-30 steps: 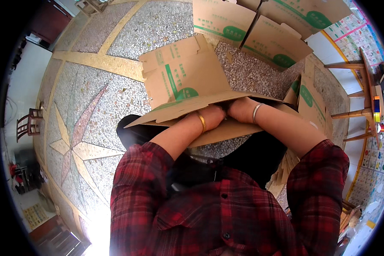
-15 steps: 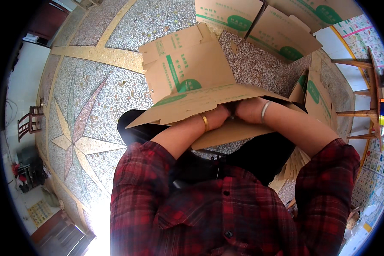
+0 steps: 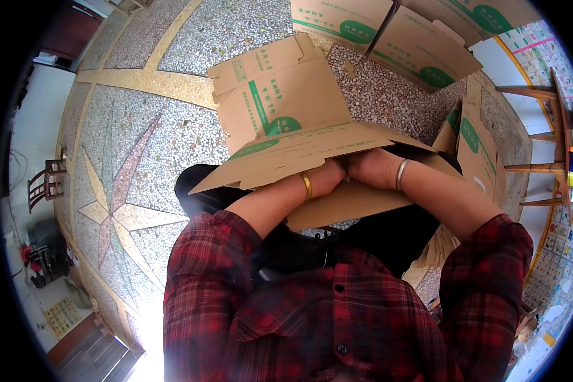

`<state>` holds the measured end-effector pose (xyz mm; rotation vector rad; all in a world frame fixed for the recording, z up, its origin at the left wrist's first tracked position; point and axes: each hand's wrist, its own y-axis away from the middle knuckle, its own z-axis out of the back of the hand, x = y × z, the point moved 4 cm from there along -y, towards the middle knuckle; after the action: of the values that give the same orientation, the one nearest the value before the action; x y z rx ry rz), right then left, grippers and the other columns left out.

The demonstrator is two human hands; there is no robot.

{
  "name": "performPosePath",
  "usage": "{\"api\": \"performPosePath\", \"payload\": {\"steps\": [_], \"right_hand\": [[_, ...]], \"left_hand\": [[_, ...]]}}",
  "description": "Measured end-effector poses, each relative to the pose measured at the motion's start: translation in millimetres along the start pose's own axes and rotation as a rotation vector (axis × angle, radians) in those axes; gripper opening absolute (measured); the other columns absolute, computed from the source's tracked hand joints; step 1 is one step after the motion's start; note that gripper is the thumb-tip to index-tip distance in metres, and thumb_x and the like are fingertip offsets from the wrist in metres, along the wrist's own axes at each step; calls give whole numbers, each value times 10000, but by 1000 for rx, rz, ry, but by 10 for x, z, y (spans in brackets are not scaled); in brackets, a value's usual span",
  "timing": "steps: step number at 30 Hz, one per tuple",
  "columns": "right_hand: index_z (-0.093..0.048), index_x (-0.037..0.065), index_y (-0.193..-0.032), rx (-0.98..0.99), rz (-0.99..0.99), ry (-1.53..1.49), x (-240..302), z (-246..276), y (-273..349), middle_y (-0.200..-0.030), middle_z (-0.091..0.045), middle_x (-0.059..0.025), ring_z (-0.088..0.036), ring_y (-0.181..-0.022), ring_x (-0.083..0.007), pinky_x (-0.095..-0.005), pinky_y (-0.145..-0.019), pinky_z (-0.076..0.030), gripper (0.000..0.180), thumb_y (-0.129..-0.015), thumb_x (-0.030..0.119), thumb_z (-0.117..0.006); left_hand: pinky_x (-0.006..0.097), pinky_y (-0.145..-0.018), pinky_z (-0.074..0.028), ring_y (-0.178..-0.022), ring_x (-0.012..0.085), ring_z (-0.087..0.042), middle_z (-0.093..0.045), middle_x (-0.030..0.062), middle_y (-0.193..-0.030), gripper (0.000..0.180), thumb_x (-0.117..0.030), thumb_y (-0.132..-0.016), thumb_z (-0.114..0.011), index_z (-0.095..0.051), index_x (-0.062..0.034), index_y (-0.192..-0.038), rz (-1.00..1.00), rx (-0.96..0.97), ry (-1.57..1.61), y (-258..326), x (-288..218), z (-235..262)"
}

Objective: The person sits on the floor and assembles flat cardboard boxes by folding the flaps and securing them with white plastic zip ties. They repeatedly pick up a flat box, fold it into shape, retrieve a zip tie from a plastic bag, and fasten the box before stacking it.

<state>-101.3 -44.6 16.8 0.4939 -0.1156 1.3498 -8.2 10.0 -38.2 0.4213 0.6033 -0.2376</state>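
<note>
A brown cardboard box [image 3: 286, 121] with green print was held in front of the chest, above the speckled stone floor [image 3: 165, 134], its panels partly folded and one long flap [image 3: 312, 153] lying over both hands. The left hand [image 3: 328, 178], a gold bangle [image 3: 307, 186] at its wrist, was tucked under that flap; whether its fingers were closed on the card could not be told. The right hand [image 3: 372, 169], with a silver bangle [image 3: 401, 175], was pressed just beside it, its grip likewise hidden. Further flattened boxes [image 3: 388, 32] were seen on the floor beyond, more were stacked at the right [image 3: 474, 146], and a wooden chair [image 3: 541, 134] stood near them.
</note>
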Motion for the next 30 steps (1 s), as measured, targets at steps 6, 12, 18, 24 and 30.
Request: {"api": "performPosePath", "payload": {"steps": [6, 12, 18, 24, 30], "right_hand": [[-659, 56, -863, 37, 78, 139, -60, -139, 54, -981, -618, -124, -563, -995, -266, -364, -895, -423, 193, -740, 141, -536], [-653, 94, -944, -6, 72, 47, -148, -204, 8, -1028, -601, -106, -550, -1014, -282, -368, -906, -418, 236, -753, 157, -529], [-644, 99, -973, -97, 73, 129, -165, -294, -32, -1034, -595, -106, -550, -1018, -281, -372, -904, -423, 248, -775, 155, -505], [-638, 66, -949, 125, -14, 88, -168, -334, 19, -1039, -591, -114, -530, -1051, -279, -367, -933, -397, 232, -789, 153, -495], [-633, 47, -950, -120, -137, -254, -169, -152, 94, -1057, -592, -144, -535, -1031, -310, -372, -916, -393, 242, -790, 168, -498]], "left_hand": [[380, -932, -395, -1031, 299, -549, -586, 143, -1109, 289, -216, -825, -483, -631, -124, -1056, 27, -94, 44, 37, 17, 48], [396, -947, -382, -1087, 305, -512, -560, 147, -1145, 310, -201, -843, -455, -593, -124, -1110, 15, -146, 108, -39, 111, 46], [401, -955, -374, -1095, 311, -504, -551, 146, -1157, 299, -205, -848, -445, -592, -103, -1088, 7, -274, 99, 53, -10, 124], [399, -942, -379, -1075, 308, -511, -556, 153, -1143, 309, -218, -851, -435, -587, -74, -1078, -121, -190, -87, 93, -85, 104], [390, -897, -406, -1027, 300, -542, -586, 156, -1072, 288, -221, -833, -462, -622, -61, -1011, -77, -132, 59, -100, 19, -7]]}}
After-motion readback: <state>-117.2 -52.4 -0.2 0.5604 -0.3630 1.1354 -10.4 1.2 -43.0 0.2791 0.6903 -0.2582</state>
